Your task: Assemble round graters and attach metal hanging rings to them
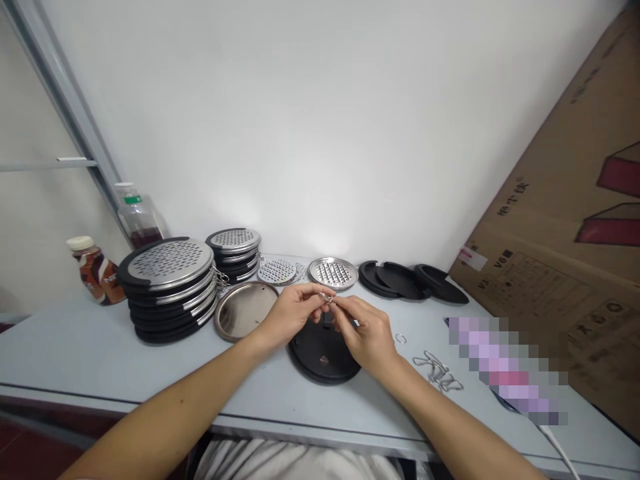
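Observation:
My left hand [300, 308] and my right hand [367, 327] meet over the table, fingertips closed on a small metal ring [327, 299]. The fingers partly cover it, so I cannot tell whether a clip is joined to it. Directly beneath lies a round black case [325, 360] with a small triangle mark. Left of it is a round metal lid-like disc [245, 310], close to my left hand. A loose ring [401, 339] and several wire carabiners [437, 373] lie to the right of my right hand.
Stacked round graters [170, 263] in black holders stand at left, a smaller stack [234, 241] behind them. Along the wall are a grater disc [333, 273] and black covers [400, 279]. Two bottles [95, 273] stand far left. A cardboard box [560, 267] and a pixelated device [500, 370] with cable are right.

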Demonstrator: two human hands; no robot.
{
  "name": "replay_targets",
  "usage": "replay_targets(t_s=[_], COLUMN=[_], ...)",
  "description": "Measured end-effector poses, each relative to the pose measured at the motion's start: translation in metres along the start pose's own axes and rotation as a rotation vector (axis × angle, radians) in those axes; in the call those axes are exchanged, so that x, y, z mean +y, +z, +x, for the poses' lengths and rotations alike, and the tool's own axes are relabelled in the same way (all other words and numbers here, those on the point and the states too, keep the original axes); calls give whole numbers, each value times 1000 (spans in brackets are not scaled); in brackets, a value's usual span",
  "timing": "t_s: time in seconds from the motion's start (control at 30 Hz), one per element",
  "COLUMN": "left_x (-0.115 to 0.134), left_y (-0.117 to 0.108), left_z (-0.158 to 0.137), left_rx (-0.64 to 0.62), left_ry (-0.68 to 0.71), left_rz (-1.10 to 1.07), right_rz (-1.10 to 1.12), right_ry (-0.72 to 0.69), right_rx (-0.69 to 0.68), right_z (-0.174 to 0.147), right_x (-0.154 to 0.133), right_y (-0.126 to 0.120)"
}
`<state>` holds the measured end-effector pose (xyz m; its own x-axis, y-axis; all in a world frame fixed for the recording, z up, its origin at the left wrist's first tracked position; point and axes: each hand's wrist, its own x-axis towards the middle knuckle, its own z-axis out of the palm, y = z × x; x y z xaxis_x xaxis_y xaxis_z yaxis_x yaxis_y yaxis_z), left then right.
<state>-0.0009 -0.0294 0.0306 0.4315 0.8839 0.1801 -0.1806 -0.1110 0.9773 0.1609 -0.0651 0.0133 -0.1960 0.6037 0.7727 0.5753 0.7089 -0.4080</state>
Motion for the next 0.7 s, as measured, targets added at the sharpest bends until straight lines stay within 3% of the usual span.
replay_targets(t_s=[0.4, 0.7], left_x=[8, 9], left_y=[-1, -1], left_z=[-3, -5], left_rx=[-7, 71], left_ry=[101, 205], left_rz=[182, 340], right_rz=[-177, -271], right_ry=[-153, -256], right_rx=[-7, 12], right_z=[-4, -3], right_x=[4, 4], right_y=[-3, -8])
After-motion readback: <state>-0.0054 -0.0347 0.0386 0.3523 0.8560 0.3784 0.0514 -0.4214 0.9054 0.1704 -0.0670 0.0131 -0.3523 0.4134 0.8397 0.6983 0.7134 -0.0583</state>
